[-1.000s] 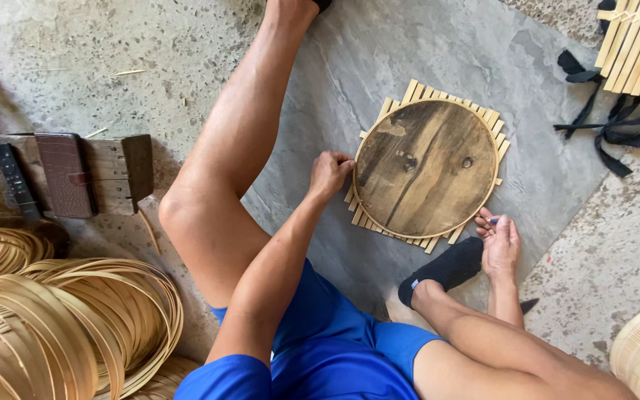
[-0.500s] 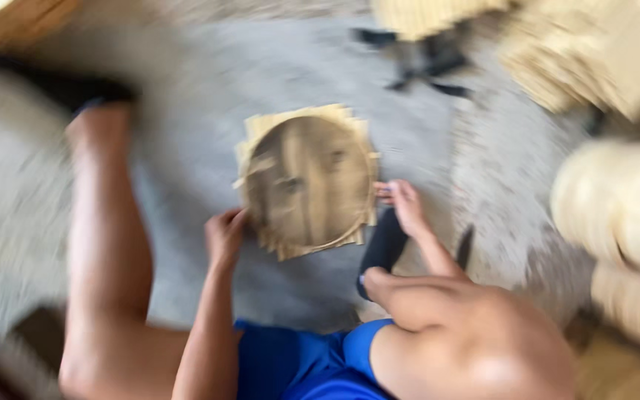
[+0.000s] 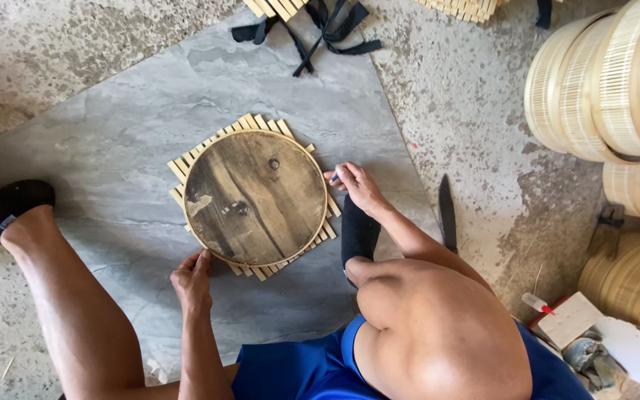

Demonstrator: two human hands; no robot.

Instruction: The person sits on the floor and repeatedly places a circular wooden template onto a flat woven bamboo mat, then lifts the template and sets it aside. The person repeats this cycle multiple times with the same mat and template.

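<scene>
A round dark wooden disc (image 3: 255,197) lies on a mat of woven bamboo slats (image 3: 181,167) on a grey slab (image 3: 112,148). My left hand (image 3: 192,279) rests at the disc's near left edge, fingers touching its rim. My right hand (image 3: 357,185) sits at the disc's right edge and pinches a small pen-like tool with a blue tip against the rim. My bent legs frame the disc on both sides.
A dark knife (image 3: 447,213) lies on the concrete to the right. Stacked round bamboo baskets (image 3: 609,81) stand at the far right. Black straps (image 3: 320,30) and bamboo slats lie at the top. A small bottle and paper scraps (image 3: 572,318) sit at lower right.
The view swung to the right, so the baskets at right came into sight and the coiled strips at left dropped out. Both hands stay at the disc's edges.
</scene>
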